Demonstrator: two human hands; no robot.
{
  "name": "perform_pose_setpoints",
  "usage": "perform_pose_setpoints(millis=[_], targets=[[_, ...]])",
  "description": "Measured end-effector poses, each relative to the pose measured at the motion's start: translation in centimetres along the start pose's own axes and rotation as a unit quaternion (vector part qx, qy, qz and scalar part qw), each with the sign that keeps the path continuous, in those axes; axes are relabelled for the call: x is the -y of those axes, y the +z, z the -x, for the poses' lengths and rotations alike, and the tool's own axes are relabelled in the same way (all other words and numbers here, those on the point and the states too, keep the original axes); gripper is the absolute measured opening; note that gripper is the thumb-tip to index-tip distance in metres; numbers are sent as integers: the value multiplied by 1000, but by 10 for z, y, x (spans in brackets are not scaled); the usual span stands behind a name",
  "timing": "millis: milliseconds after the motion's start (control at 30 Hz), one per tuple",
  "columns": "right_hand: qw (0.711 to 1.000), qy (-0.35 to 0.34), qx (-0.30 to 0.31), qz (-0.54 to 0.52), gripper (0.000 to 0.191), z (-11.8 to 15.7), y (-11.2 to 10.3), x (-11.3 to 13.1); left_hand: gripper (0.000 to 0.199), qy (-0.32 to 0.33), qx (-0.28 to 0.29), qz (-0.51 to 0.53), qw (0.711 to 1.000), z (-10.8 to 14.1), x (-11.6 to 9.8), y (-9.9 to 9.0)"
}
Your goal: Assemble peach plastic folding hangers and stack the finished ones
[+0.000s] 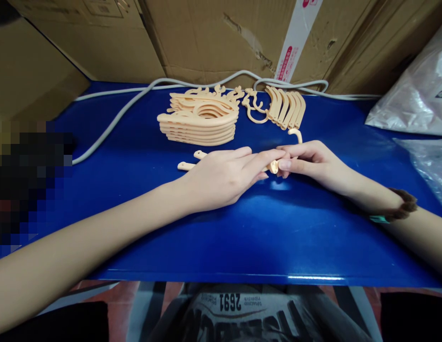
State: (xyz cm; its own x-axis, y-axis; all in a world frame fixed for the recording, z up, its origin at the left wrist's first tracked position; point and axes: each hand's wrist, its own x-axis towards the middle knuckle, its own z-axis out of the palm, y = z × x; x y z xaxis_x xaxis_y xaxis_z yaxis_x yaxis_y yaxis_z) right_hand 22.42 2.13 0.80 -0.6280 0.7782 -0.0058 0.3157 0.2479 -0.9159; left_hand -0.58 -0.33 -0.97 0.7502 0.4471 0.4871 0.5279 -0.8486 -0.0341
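Cream hanger (274,166) lies sideways, like the worktop's front edge (221,275), under the left hand (226,175), grip hidden; the right hand (316,159) pinches its end.

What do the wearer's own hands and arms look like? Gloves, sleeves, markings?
No gloves on the left hand or right hand. Both forearms are bare where visible, no sleeves in view. The right wrist wears a dark brown, fuzzy-looking band with a teal-green piece. Nothing visible on the left wrist.
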Motion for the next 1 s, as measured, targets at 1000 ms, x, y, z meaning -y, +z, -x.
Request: perform_pose_setpoints(millis=[1000], targets=[[996,-36,30,71,28,0,2,-1,34,-7,34,49,998,0,-5,6]])
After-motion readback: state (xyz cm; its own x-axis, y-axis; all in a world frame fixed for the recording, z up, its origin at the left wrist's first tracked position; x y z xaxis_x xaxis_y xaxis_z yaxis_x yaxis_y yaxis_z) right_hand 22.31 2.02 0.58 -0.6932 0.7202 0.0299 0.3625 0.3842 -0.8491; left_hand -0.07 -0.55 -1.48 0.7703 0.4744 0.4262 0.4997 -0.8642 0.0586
